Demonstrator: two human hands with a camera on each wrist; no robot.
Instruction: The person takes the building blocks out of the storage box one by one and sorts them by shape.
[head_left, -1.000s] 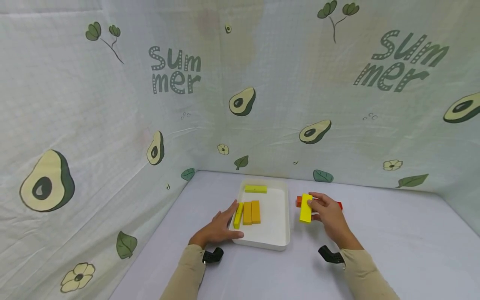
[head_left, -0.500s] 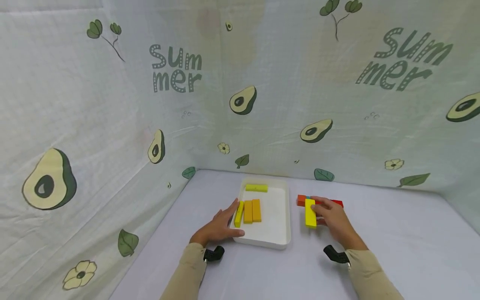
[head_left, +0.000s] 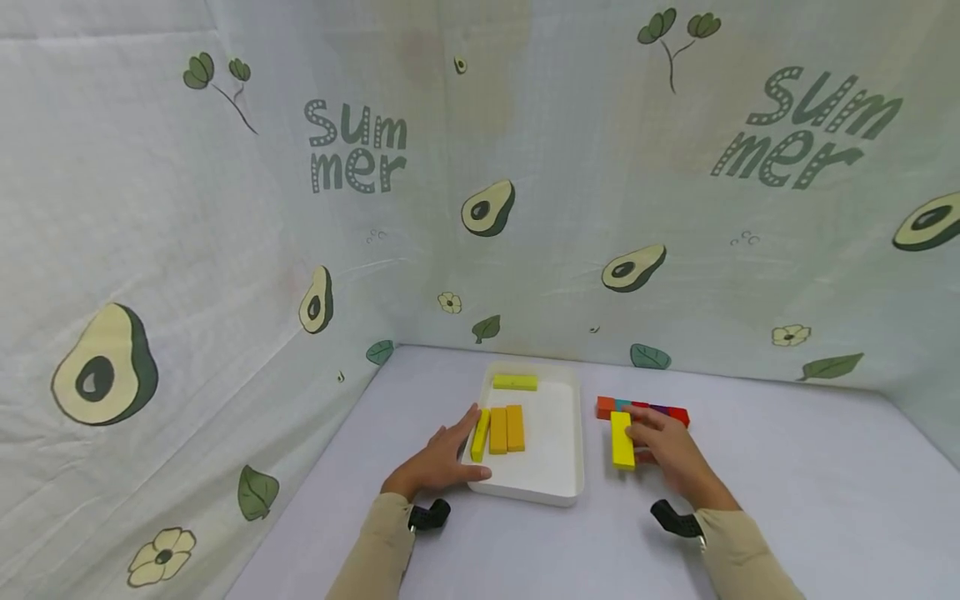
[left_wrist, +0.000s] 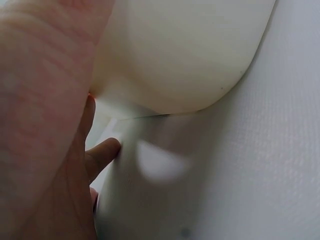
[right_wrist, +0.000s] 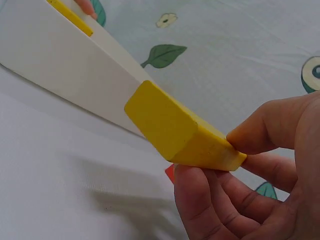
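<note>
My right hand [head_left: 666,454] pinches a yellow block [head_left: 622,440] between thumb and fingers, above the table to the right of the white tray [head_left: 551,479]. The right wrist view shows the same yellow block [right_wrist: 170,122] tilted, its far end near the tray wall. My left hand [head_left: 438,460] rests at the tray's near left corner, fingers stretched along the left wall and thumb at the near rim. Inside the tray stand two orange blocks [head_left: 507,429] side by side, a yellow block [head_left: 480,435] against the left wall and a yellow-green block [head_left: 515,382] along the far wall.
Behind my right hand lies a row of coloured blocks [head_left: 607,407], red, blue and purple, partly hidden by the hand. A patterned cloth [head_left: 540,275] hangs behind and left of the white table [head_left: 817,492].
My right hand has moved slightly right and nearer with the yellow block, whose long side now points more toward me. More of the coloured row shows. My left hand keeps its place on the tray.
</note>
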